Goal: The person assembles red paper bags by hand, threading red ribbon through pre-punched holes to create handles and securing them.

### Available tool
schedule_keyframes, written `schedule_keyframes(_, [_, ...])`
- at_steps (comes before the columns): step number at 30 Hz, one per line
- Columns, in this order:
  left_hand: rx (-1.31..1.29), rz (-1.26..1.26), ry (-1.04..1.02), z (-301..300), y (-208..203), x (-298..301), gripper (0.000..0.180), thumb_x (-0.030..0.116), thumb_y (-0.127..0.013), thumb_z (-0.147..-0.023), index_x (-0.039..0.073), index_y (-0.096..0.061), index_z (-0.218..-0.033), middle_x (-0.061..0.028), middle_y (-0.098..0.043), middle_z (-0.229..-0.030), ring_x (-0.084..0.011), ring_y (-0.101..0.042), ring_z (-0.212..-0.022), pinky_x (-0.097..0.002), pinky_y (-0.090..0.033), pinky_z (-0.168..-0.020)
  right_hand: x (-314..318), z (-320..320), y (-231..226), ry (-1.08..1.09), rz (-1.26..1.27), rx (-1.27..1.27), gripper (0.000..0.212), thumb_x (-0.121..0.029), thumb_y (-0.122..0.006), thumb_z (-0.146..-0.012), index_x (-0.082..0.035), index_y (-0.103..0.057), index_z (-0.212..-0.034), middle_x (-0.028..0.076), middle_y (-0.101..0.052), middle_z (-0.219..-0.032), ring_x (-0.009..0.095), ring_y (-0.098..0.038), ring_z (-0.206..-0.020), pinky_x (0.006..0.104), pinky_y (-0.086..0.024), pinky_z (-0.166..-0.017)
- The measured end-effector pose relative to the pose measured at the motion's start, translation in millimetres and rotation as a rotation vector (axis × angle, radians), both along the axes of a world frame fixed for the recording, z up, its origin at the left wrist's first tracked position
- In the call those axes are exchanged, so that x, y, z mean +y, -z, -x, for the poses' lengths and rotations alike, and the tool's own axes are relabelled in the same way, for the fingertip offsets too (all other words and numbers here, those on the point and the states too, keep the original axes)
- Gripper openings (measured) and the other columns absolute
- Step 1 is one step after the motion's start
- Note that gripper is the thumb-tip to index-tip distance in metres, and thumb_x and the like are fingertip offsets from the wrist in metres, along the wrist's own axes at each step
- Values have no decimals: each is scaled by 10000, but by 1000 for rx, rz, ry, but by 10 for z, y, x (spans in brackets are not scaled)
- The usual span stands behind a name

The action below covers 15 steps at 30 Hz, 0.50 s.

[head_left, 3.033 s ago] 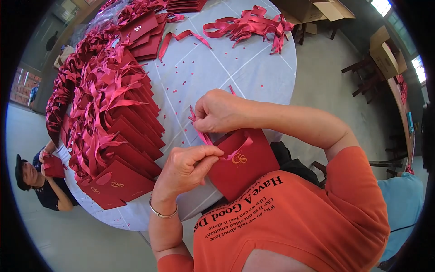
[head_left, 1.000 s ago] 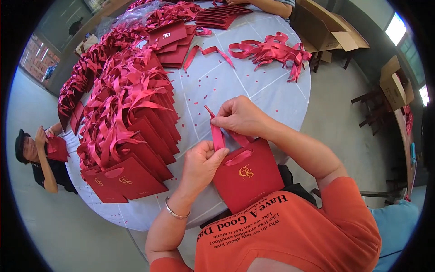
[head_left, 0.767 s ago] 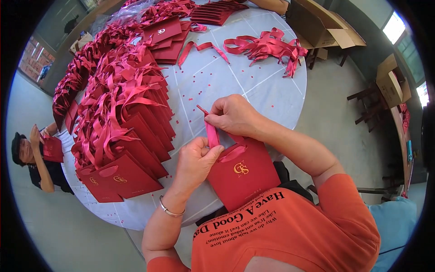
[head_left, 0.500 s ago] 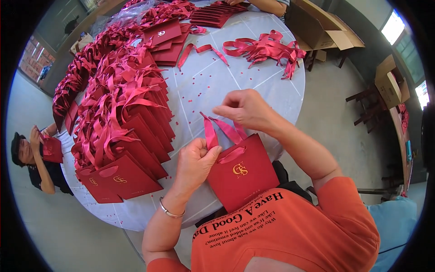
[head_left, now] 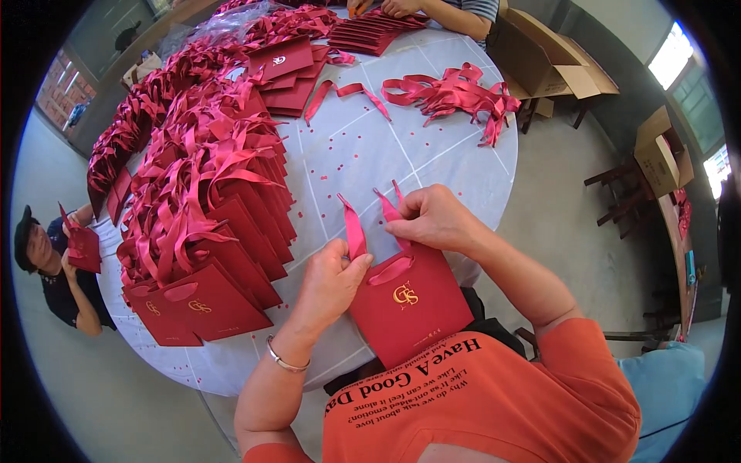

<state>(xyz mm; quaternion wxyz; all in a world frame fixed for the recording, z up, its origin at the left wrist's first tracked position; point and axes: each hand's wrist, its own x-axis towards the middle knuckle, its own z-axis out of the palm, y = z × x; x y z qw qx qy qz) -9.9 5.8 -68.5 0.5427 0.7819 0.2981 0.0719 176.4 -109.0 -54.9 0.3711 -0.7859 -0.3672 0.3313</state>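
A red paper gift bag (head_left: 432,306) with a gold emblem stands upright against my orange shirt, at the near edge of the table. My left hand (head_left: 330,284) is closed on its upper left corner, and a pink ribbon end (head_left: 354,231) sticks up past the thumb. At the upper right edge of the bag, my right hand (head_left: 437,221) pinches another pink ribbon (head_left: 387,207). Two pointed ends rise beside those fingers. A short ribbon loop (head_left: 392,269) lies across the bag's front, just below the top edge.
Rows of finished-looking red bags with ribbons (head_left: 224,208) fill the table's left side. Loose ribbons (head_left: 463,96) lie at the far right on the white tablecloth (head_left: 432,166), among tiny red dots. One person (head_left: 58,270) holds a bag at left; another person's hands (head_left: 401,8) are at the back.
My right hand has come down and closed on the ribbon at the bag's upper right. My left hand keeps its hold. The person at left has lowered their bag.
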Motion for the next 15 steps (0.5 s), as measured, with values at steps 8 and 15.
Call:
schedule_keyframes(8, [-30,86,-13,-1,-52,-32,291,125,-678,-900,10,-454,-755,2,-460,-563,-35,-380,-534,-283,-319,-442,-84,63,152,57,-135,-220,212,-158,-756,-813,47,-703,-823,90,-686,-705,110,-600,-620,303,-490,-581])
schedule_keyframes(15, [-50,87,-24,15,46,-30,143,84,-674,-909,20,-556,-858,72,-455,-606,-7,-362,-553,-232,-282,-461,-91,89,192,48,-229,-274,253,-203,-751,-852,41,-691,-820,82,-669,-681,106,-597,-605,290,-481,-560])
